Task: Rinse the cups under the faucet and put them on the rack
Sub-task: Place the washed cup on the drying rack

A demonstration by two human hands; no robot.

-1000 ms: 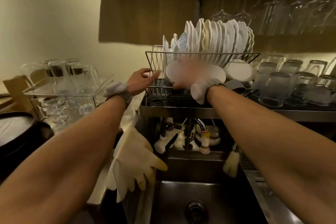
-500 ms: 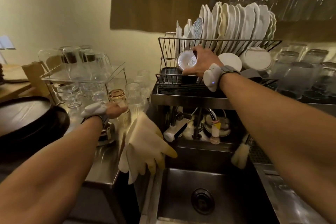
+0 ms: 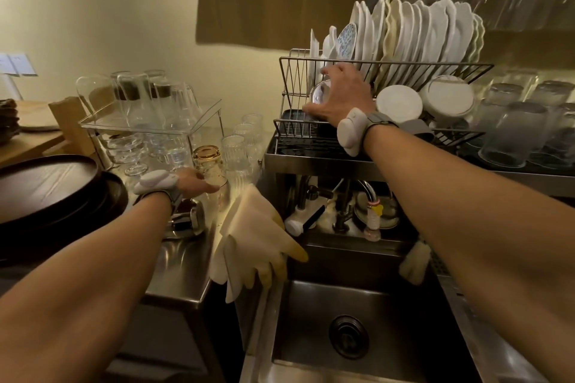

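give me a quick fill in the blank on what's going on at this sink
1. The right hand holds a clear ____ at the rack.
2. The left hand reaches an amber glass on the ____.
3. Gloves hang over the edge of the ____.
Missing words: cup; counter; sink.

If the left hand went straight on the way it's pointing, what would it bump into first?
The amber glass, standing on the counter right in front of the left hand. It may already be touching it; depth is hard to judge. Clear glasses stand just beyond.
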